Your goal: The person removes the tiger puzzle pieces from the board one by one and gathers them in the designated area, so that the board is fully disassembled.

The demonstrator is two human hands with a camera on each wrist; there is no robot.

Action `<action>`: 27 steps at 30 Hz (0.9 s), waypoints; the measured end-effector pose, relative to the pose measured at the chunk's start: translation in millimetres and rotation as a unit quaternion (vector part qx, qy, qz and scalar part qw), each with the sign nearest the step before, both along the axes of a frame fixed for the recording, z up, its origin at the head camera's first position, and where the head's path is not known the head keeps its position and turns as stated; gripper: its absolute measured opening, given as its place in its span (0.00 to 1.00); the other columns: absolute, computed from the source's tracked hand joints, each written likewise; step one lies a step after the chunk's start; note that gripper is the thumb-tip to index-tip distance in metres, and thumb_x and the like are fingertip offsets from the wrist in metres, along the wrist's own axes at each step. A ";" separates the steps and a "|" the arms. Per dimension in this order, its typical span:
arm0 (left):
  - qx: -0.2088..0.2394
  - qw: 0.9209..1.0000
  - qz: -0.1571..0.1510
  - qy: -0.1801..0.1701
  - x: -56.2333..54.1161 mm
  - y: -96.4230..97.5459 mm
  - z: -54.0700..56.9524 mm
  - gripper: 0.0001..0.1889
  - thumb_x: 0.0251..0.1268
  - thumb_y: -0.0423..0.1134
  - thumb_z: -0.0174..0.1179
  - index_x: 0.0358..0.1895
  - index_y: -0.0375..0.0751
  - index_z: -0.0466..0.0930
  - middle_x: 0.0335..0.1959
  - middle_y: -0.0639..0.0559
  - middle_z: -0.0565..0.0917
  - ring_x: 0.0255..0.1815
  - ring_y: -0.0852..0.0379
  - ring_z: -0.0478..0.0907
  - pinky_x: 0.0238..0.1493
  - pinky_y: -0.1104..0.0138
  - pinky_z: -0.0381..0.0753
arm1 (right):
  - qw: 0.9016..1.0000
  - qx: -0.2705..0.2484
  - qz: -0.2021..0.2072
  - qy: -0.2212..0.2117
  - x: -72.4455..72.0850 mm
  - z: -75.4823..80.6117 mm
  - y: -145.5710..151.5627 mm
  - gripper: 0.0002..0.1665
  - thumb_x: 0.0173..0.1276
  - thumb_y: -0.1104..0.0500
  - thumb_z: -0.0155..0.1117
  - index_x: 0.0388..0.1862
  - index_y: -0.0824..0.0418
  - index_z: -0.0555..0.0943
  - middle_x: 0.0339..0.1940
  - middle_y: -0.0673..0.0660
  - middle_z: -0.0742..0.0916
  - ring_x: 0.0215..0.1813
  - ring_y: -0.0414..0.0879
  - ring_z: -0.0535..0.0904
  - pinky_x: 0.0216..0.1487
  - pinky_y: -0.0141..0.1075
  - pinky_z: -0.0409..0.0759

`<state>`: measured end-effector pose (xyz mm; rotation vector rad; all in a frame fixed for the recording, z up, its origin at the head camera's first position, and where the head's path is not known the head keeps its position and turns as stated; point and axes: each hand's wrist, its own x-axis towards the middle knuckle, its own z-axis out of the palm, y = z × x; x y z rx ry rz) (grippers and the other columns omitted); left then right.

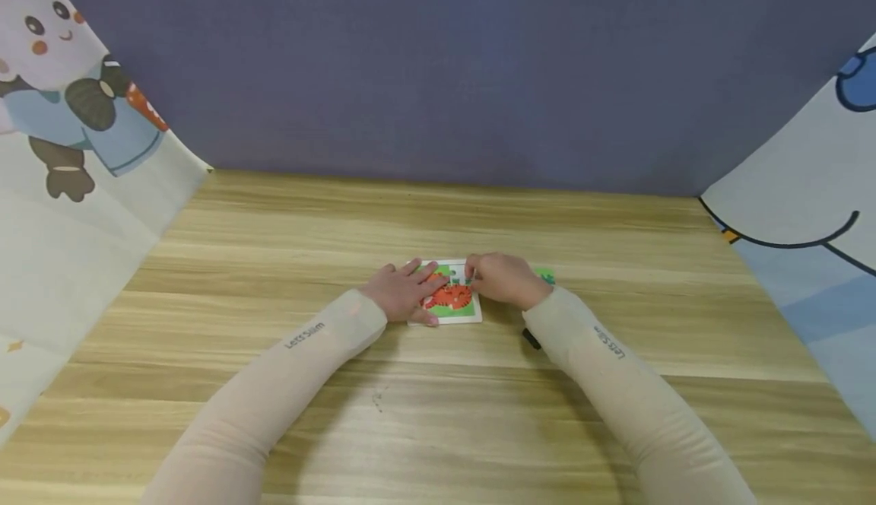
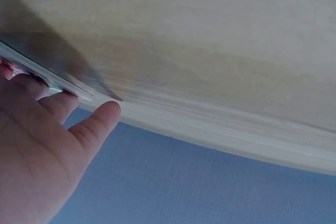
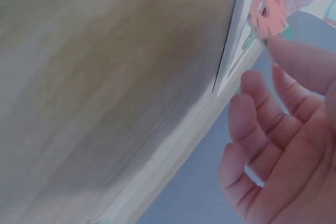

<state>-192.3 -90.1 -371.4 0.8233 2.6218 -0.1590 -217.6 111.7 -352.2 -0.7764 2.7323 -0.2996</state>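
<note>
A small white-framed jigsaw puzzle (image 1: 448, 311) with an orange tiger on green lies on the wooden table. My left hand (image 1: 404, 290) rests on its left side, fingers spread across the picture. At the upper right corner, my right hand (image 1: 505, 277) pinches a puzzle piece (image 3: 270, 19), orange with green edges, held up at the board in the right wrist view. Beside those fingers a pale gap (image 1: 457, 270) shows in the picture. Much of the piece is hidden by the right hand in the head view.
A green piece (image 1: 545, 274) lies just beyond my right hand. Near the right cuff sits a small black object (image 1: 531, 338), partly under the sleeve. A dark blue panel (image 1: 445, 71) rises along the table's far edge, with cartoon-printed panels at both sides.
</note>
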 end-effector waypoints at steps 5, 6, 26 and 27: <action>0.003 1.000 -0.001 0.002 -0.1 -0.4 0.1 0.43 0.63 0.68 0.48 0.78 0.57 0.45 0.78 0.52 0.43 0.77 0.47 0.40 0.70 0.48 0.55 | 0.998 -0.053 -0.012 -0.031 0.2 -0.4 2.6 0.02 0.67 0.62 0.61 0.34 0.59 0.77 0.23 0.50 0.79 0.24 0.42 0.69 0.28 0.33 0.68; 0.004 1.000 -0.001 0.001 0.0 -0.5 0.1 0.43 0.63 0.68 0.48 0.78 0.56 0.45 0.78 0.52 0.43 0.77 0.47 0.40 0.70 0.48 0.55 | 0.997 -0.066 -0.013 -0.038 0.3 -0.7 3.1 0.02 0.67 0.62 0.61 0.33 0.59 0.77 0.23 0.50 0.79 0.24 0.42 0.69 0.29 0.33 0.68; 0.010 1.000 -0.004 0.003 -2.7 -0.6 -3.8 0.43 0.63 0.68 0.47 0.78 0.56 0.45 0.78 0.51 0.43 0.77 0.46 0.41 0.69 0.47 0.55 | 0.966 -0.215 -0.082 -0.118 3.5 -2.2 10.3 0.02 0.66 0.66 0.61 0.32 0.65 0.79 0.28 0.55 0.85 0.27 0.45 0.80 0.30 0.33 0.79; 0.013 1.000 -0.004 0.004 -3.0 -1.0 -4.4 0.43 0.63 0.68 0.47 0.78 0.55 0.45 0.78 0.51 0.43 0.77 0.46 0.41 0.69 0.46 0.55 | 0.966 -0.214 -0.082 -0.119 4.0 -0.9 10.3 0.02 0.66 0.67 0.61 0.32 0.64 0.79 0.28 0.55 0.85 0.27 0.45 0.79 0.30 0.33 0.78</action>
